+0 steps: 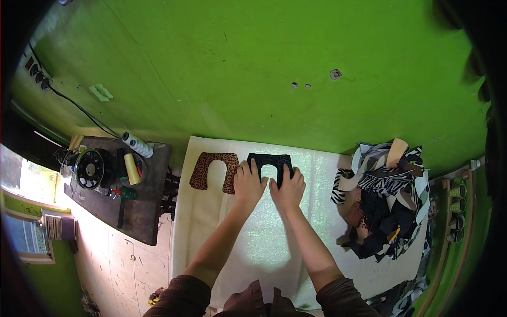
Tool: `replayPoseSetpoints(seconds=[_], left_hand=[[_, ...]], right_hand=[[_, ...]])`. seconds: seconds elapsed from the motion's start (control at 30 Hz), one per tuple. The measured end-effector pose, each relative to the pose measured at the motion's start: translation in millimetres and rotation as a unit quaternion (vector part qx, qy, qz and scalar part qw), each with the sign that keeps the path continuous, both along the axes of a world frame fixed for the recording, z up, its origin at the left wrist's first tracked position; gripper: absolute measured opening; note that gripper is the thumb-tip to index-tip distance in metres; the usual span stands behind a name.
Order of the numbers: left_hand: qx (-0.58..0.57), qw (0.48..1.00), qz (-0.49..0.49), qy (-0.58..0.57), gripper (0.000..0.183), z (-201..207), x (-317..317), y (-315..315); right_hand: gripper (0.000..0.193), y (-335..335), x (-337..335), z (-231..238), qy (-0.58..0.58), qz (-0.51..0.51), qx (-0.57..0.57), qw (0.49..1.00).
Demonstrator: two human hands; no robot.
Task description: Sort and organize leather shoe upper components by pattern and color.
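A dark, black-patterned U-shaped fabric piece (269, 158) lies on the pale table, its opening toward me. My left hand (249, 184) rests on its left leg, index finger stretched up along the cloth and thumb pointing inward. On the right leg lies my right hand (289, 189), fingers extended and thumb near the left one. Both hands look flat and open, pressing on the cloth from above. Just left of them sits a brown leopard-print U-shaped fabric piece (203, 170), touched by neither hand.
A heap of fabric scraps (377, 206) covers the table's right side. To the left, a dark side table (142, 211) carries a black wheel-like machine part (90, 168), a white thread cone (138, 145) and a yellow cone (131, 169). A green wall (237, 68) rises behind.
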State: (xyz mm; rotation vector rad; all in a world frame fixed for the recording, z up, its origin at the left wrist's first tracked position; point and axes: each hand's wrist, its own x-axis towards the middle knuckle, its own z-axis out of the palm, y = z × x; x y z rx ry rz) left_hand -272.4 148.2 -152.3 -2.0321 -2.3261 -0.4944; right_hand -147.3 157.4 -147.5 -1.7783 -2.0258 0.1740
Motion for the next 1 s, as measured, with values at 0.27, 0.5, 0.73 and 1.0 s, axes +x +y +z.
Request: replayPoseSetpoints(seconds=[0.27,0.5,0.73,1.0], left_hand=[[-0.063,0.998,0.007,-0.023,0.063,-3.2,1.5,-4.2],[0.005,0.995,-0.097,0.002,0.048,2.4,27.1,-55.8],[-0.015,0.988,-0.154,-0.012,0.041,-2.1,79.6,-123.5],[0.039,0.974,-0.219,-0.052,0.031,42.9,144.2,-148.7]], right_hand=[[0.05,-2.1,8.1,-7.8,0.014,0.02,-0.031,0.999],[0.049,-53.5,19.2,-8.4,0.01,0.077,0.023,0.997],[0.035,-128.8,68.8,-9.7,0.052,0.102,-0.007,0.993],[0.019,-165.3,135.7,40.8,0.103,0.09,0.002,0.991]])
